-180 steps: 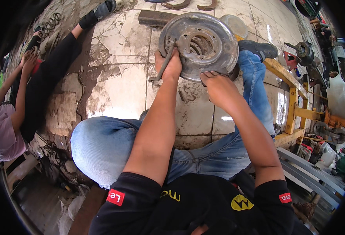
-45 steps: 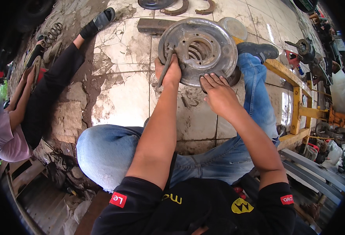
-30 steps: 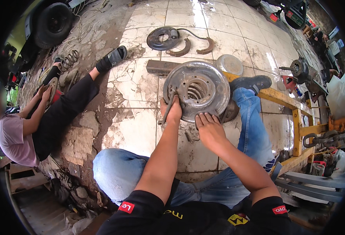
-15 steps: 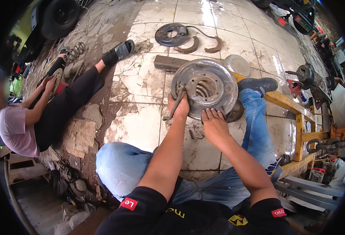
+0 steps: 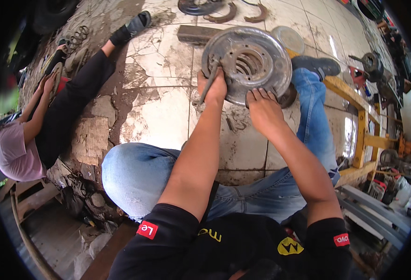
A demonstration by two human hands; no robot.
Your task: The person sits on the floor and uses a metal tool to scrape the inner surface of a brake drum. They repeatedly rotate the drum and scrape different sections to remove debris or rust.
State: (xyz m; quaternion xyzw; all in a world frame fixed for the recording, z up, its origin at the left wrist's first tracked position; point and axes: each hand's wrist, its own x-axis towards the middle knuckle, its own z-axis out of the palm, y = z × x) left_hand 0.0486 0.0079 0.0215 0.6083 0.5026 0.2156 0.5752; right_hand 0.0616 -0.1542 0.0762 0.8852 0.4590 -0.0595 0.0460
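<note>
A round grey metal brake backing plate [image 5: 277, 56] sits tilted in front of me, with a coil spring [image 5: 246, 66] showing through its centre hole. My left hand [image 5: 216, 87] is closed around its left edge. A thin metal lever [image 5: 208, 86] lies along that hand, joined to the plate near the rim. The fingers of my right hand [image 5: 266, 112] are curled over the plate's near rim, and its thumb is mostly hidden. Behind the plate's right side, a dark rusty round part [image 5: 287, 97] peeks out. Small hooked springs [image 5: 235, 124] lie on the tiles below.
Beyond the plate lie a rectangular metal bar [image 5: 196, 34], curved brake shoes [image 5: 222, 14] and a dark plate [image 5: 198, 5]. A round pale lid [image 5: 288, 39] is near my shoe [image 5: 318, 66]. A yellow frame [image 5: 350, 93] stands right. Another person [image 5: 16, 151] sits left, holding a disc [image 5: 56, 77].
The whole view has shifted, so the floor things stand higher in the picture. The backing plate looks slightly larger and a little further right. Both hands keep their places on it.
</note>
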